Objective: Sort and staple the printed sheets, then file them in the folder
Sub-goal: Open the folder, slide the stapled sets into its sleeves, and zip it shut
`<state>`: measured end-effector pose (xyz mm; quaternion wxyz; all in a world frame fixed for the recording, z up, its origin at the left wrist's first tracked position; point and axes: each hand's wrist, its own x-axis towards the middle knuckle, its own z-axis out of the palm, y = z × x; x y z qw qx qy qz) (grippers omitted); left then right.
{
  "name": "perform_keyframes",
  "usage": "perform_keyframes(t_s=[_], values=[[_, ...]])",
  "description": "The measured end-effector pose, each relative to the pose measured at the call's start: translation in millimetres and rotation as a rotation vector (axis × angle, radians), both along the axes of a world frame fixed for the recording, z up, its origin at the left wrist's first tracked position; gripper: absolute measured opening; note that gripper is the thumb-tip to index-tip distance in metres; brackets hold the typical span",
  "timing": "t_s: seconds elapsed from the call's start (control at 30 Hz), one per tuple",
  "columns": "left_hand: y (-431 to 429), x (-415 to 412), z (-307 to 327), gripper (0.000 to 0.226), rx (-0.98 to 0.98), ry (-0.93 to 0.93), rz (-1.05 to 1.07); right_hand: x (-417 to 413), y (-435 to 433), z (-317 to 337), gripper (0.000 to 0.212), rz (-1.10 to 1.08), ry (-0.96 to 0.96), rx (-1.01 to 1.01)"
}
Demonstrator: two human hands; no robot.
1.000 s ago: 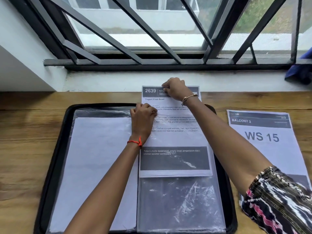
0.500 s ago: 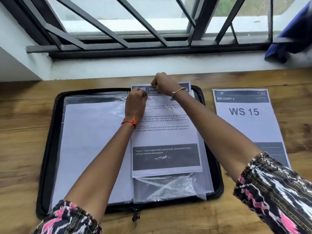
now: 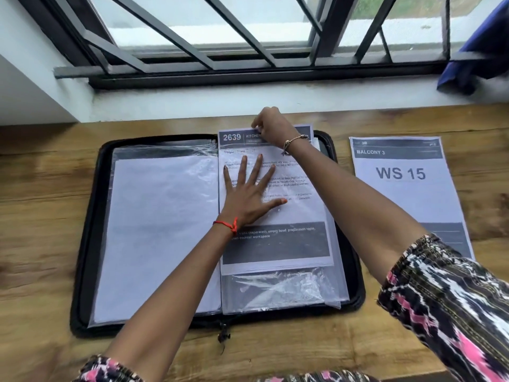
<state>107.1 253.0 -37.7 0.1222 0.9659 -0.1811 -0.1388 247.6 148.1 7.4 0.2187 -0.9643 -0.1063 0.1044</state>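
Note:
A black zip folder (image 3: 91,216) lies open on the wooden table, with clear plastic sleeves on both halves. A printed sheet set headed "2639" (image 3: 278,244) sits partly inside the right-hand sleeve (image 3: 281,290), its top edge sticking out past the folder's far rim. My left hand (image 3: 248,194) lies flat with spread fingers on the sheet's upper text. My right hand (image 3: 271,125) pinches the top edge of the sheet or sleeve near the header. The left sleeve holds white pages (image 3: 162,227).
A second printed set headed "BALCONY 3 / WS 15" (image 3: 399,183) lies on the table right of the folder. A window sill and black grille (image 3: 220,59) run along the far edge. A blue cloth (image 3: 479,59) hangs at the far right.
My left hand has let go of the sheet's top and now lies flat and spread lower on the page. The right hand stays at the top edge.

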Motion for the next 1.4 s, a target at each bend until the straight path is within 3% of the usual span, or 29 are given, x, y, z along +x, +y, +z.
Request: perform_keyframes(t_s=[0.53,0.77,1.03,1.17,1.4], values=[[-15,2,-7,0.104,0.002,-0.071,0.097,10,0,25,0.021,0.069,0.063,-0.068],[-15,1,-3,0.103,0.019,-0.046,0.094,-11,-7,31,0.033,0.164,0.207,-0.137],[-15,0,-2,0.108,0.000,-0.081,0.089,-20,-5,41,0.040,0.228,0.225,-0.237],[-13,-2,-2,0.107,-0.015,-0.091,0.089,-22,1,49,0.036,0.230,0.272,-0.313],[-14,-4,1,0.098,-0.029,-0.120,0.149,-22,-8,48,0.030,0.190,0.356,-0.259]])
